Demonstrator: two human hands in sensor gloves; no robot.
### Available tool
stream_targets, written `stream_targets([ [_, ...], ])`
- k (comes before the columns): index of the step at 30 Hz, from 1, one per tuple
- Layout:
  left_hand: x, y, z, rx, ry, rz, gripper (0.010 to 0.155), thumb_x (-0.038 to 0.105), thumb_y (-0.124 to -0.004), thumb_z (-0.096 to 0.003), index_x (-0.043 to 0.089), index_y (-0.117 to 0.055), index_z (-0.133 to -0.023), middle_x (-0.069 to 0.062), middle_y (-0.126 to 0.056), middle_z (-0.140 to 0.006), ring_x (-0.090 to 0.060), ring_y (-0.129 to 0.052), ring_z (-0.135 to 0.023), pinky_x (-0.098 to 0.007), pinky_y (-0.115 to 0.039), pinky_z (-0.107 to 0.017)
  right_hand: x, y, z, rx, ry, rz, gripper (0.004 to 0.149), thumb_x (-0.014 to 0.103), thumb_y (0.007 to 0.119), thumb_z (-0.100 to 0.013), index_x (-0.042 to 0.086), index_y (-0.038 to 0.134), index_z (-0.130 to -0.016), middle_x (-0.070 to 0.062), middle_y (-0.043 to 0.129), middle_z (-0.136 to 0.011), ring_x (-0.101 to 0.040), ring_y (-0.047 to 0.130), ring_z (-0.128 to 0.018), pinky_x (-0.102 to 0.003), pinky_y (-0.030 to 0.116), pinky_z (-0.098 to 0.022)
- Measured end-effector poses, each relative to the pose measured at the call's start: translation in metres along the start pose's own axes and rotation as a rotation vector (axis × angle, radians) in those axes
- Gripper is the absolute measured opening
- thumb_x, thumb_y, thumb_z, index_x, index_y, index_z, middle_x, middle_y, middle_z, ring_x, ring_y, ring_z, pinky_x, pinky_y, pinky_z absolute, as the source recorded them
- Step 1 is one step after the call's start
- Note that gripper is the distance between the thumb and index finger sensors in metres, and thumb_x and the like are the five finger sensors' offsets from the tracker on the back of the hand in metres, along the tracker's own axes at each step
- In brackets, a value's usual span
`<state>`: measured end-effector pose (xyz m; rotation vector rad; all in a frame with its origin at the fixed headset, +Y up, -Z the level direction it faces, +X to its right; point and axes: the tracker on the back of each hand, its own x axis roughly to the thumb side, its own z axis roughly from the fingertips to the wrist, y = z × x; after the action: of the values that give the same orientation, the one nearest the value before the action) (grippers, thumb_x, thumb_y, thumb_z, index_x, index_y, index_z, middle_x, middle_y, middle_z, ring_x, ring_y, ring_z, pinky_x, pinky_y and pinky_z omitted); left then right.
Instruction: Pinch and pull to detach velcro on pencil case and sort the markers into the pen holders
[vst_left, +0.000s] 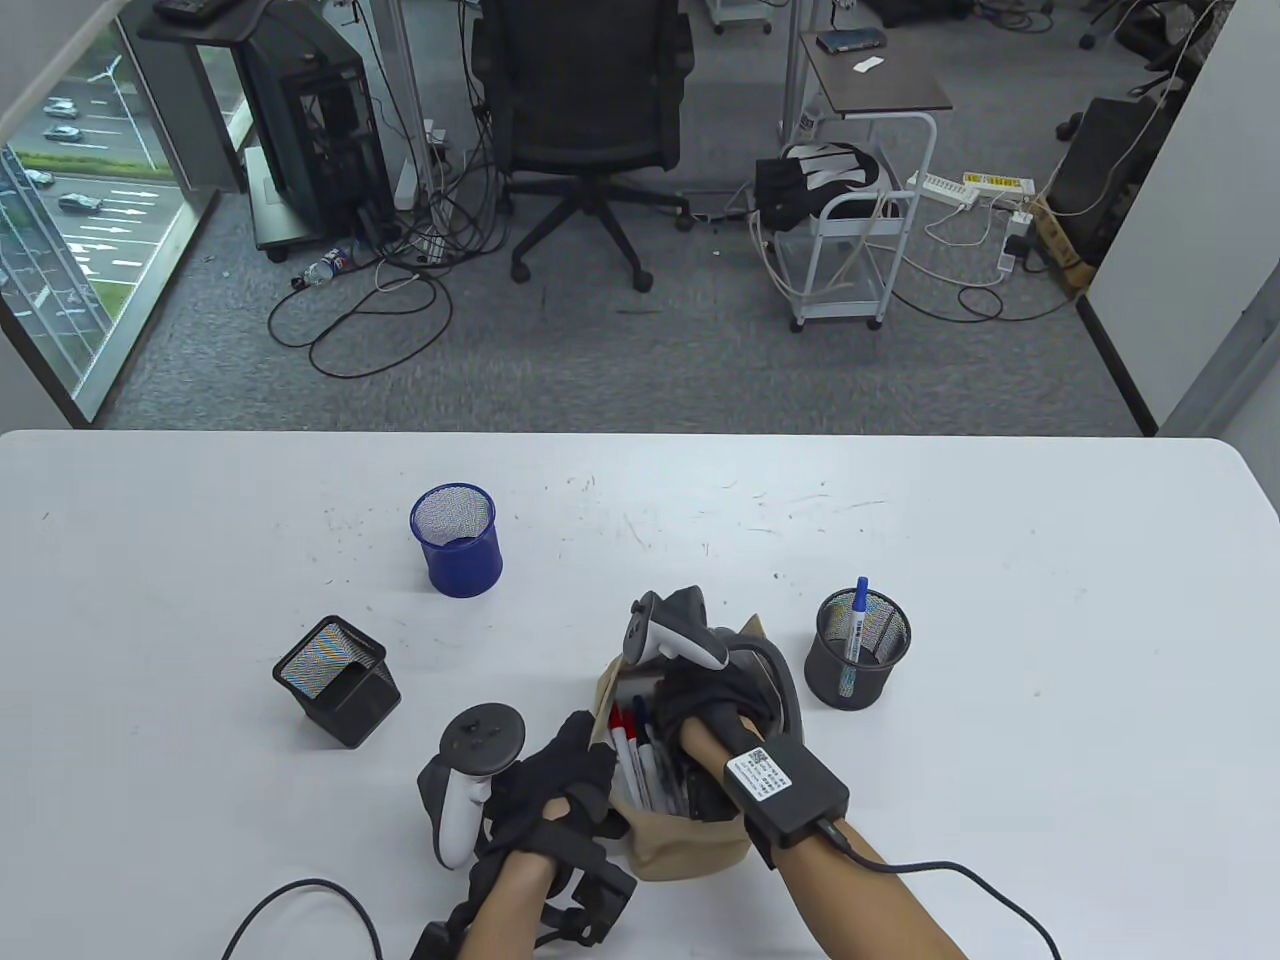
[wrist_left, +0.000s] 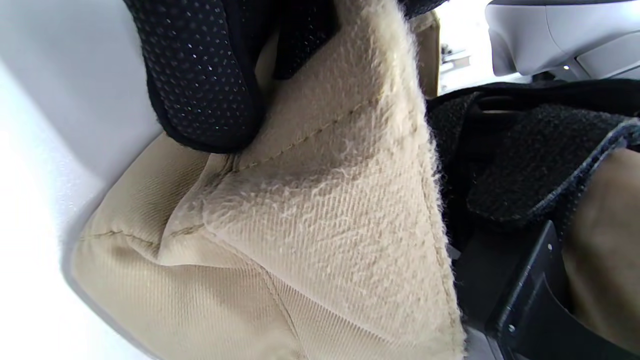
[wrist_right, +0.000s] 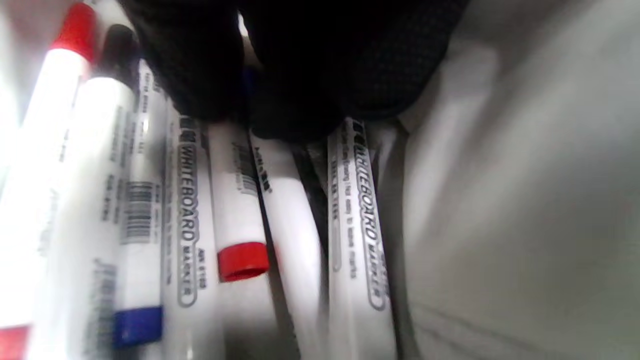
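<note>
- Looking down in the table view, the tan pencil case (vst_left: 690, 840) sits near the bench's (vst_left: 1000, 800) near edge, about midway along it, with its mouth already spread, so the velcro step looks done.
- The left hand (vst_left: 560, 790) grips the case's left side. The right hand (vst_left: 700, 700) reaches into the opening among the markers (vst_left: 635, 750).
- One blue-capped marker (vst_left: 856, 630) already stands in the round black holder (vst_left: 862, 648), just right of the case. The blue holder (vst_left: 455, 540) sits farther toward the bench's far edge and the square black holder (vst_left: 337, 680) well to the left; both appear empty.
- In the left wrist view, a gloved finger (wrist_left: 205, 75) presses into the case's fuzzy tan flap (wrist_left: 320, 200), pinching the fabric.
- In the right wrist view, blurred gloved fingertips (wrist_right: 290, 75) close down over white whiteboard markers with red and blue caps; whether they already clamp one cannot be told.
- Judged from this, sorting has only begun: many markers remain inside the case.
</note>
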<state>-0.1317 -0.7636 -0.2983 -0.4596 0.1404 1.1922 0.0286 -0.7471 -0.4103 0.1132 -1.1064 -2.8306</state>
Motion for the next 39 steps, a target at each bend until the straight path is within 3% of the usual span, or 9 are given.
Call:
stream_targets([
  [4,0.0,0.0,0.0,0.004,0.0,-0.008,0.069,0.031,-0.065,-0.0573,0.001,-0.042,-0.115,-0.035,-0.06,-0.111,-0.049,-0.088,-0.086,-0.037,-0.098,-0.041,0.001,0.002,0.003,-0.025,-0.014,0.031,0.058,0.037,0.095,-0.039,0.013,0.084,-0.091,-0.015,0.098,-0.078,-0.02,0.107,-0.04,-0.033,0.09,-0.027],
  [10,-0.001,0.0,0.0,0.011,0.005,-0.004,0.069,0.03,-0.065,-0.0571,0.0,-0.042,-0.115,-0.035,-0.061,-0.111,-0.049,-0.088,-0.085,-0.037,-0.098,-0.041,0.0,0.004,-0.002,0.046,-0.043,0.005,0.056,0.036,0.091,-0.042,0.013,0.08,-0.092,-0.015,0.094,-0.077,-0.023,0.104,-0.038,-0.035,0.088,-0.028],
  [14,-0.001,0.0,-0.001,0.005,0.004,-0.001,0.069,0.03,-0.065,-0.0571,0.0,-0.042,-0.115,-0.035,-0.061,-0.111,-0.048,-0.089,-0.086,-0.037,-0.098,-0.041,0.001,-0.002,0.007,-0.023,-0.039,0.012,0.051,0.036,0.094,-0.041,0.013,0.088,-0.086,-0.011,0.101,-0.072,-0.021,0.107,-0.036,-0.033,0.089,-0.025],
  [17,-0.001,0.0,-0.001,-0.001,0.001,0.007,0.07,0.03,-0.065,-0.0571,0.0,-0.042,-0.115,-0.034,-0.061,-0.111,-0.048,-0.088,-0.086,-0.038,-0.098,-0.041,-0.009,-0.024,0.031,-0.127,-0.098,-0.098,0.052,0.036,0.094,-0.04,0.011,0.087,-0.085,-0.013,0.102,-0.069,-0.021,0.107,-0.036,-0.033,0.09,-0.025],
  [24,-0.001,0.0,-0.001,0.0,-0.004,0.008,0.069,0.03,-0.065,-0.0571,0.0,-0.042,-0.115,-0.034,-0.061,-0.111,-0.049,-0.088,-0.086,-0.038,-0.098,-0.041,-0.083,-0.09,0.104,-0.504,-0.221,-0.563,0.051,0.033,0.094,-0.042,0.011,0.084,-0.087,-0.013,0.1,-0.074,-0.024,0.107,-0.041,-0.036,0.089,-0.029],
  [30,-0.001,0.0,-0.001,-0.001,-0.003,0.011,0.069,0.03,-0.066,-0.0571,0.0,-0.042,-0.115,-0.035,-0.06,-0.111,-0.048,-0.088,-0.086,-0.038,-0.098,-0.041,-0.163,-0.112,0.124,-0.792,-0.067,-0.719,0.049,0.03,0.093,-0.044,0.017,0.082,-0.09,-0.009,0.096,-0.082,-0.027,0.104,-0.054,-0.041,0.087,-0.037],
  [33,-0.002,0.0,-0.001,0.0,-0.003,0.009,0.069,0.03,-0.065,-0.0571,0.001,-0.042,-0.115,-0.035,-0.061,-0.111,-0.049,-0.088,-0.086,-0.038,-0.098,-0.041,-0.192,-0.109,0.112,-0.804,0.055,-0.678,0.048,0.029,0.093,-0.043,0.02,0.083,-0.09,-0.009,0.097,-0.083,-0.027,0.105,-0.054,-0.041,0.087,-0.037],
  [39,-0.002,0.0,-0.001,0.0,-0.003,0.005,0.069,0.03,-0.065,-0.0571,0.0,-0.042,-0.115,-0.035,-0.061,-0.111,-0.048,-0.088,-0.086,-0.038,-0.098,-0.041,-0.215,-0.087,0.082,-0.731,0.101,-0.708,0.05,0.028,0.093,-0.043,0.014,0.084,-0.09,-0.014,0.098,-0.081,-0.028,0.106,-0.051,-0.041,0.088,-0.034],
])
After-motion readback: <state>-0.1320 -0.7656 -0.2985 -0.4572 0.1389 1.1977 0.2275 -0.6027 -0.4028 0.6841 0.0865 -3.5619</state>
